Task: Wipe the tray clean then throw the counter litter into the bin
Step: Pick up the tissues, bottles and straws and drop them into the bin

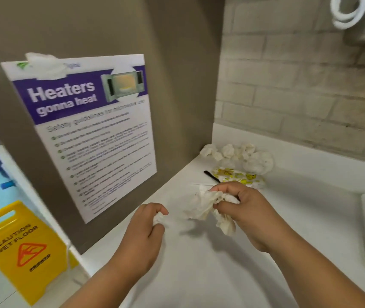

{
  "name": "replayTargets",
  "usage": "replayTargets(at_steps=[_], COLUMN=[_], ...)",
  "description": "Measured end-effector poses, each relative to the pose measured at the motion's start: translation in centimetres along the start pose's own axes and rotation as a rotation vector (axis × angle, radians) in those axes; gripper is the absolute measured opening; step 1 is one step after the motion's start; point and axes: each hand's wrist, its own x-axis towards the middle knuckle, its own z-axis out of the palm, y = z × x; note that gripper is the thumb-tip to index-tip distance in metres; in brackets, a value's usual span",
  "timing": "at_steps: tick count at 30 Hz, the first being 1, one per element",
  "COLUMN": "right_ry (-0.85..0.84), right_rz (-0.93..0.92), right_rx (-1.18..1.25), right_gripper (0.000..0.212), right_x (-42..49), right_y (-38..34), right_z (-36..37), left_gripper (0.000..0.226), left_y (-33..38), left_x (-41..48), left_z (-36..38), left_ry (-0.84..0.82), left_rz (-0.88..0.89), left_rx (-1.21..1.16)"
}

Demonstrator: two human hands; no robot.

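A: Where's the litter rn?

B: Some in hand already. Right hand (241,207) has its grip closed on a loose crumpled tissue wad (208,207), bits hanging out below. Left hand (148,223) is pinched tight on a small tissue ball (159,218). The rest, crumpled tissues (239,154) plus a yellow-print wrapper (237,175) and a black stick (211,176), sits at the counter's (199,274) back corner by the wall.

A: Risk?

B: Prob the right wad. It's loosely held, so reaching for more could shed pieces back onto the counter or the floor. Both hands are full, so grabbing the pile is awkward. No bin or tray in view, so can't tell how far the carry is.
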Motion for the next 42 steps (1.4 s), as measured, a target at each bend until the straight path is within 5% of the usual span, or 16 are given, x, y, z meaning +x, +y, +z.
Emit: replayTargets(at_steps=[13,20,29,36,42], right_ry=[-0.324,-0.372,-0.45,-0.446,-0.347], right_rz=[-0.041,-0.059,0.125,0.321,0.436], right_rx=[-0.13,-0.305,-0.461,-0.636,-0.699], right_gripper=[0.028,0.027,0.033,0.042,0.032], right_x=[-4.7,-6.9,-8.2,-5.8,-3.0], right_y=[-3.7,0.0,13.2,30.1,44.2], right_z=[15.9,27.1,36.2,39.0,40.6], left_gripper=[0.023,0.02,0.021,0.031,0.025], left_y=[-7.2,-18.4,-27.4,-36.2,-47.5], left_x=[-9.1,-14.4,-17.9,-16.8,-16.8], left_z=[-12.1,-17.9,-16.2,-7.7,1.0], left_ry=[0.2,0.2,0.085,0.007,0.011], left_rz=[-0.064,-0.371,-0.495,-0.696,-0.783], left_rx=[-0.061,0.039,-0.135,-0.412,-0.375])
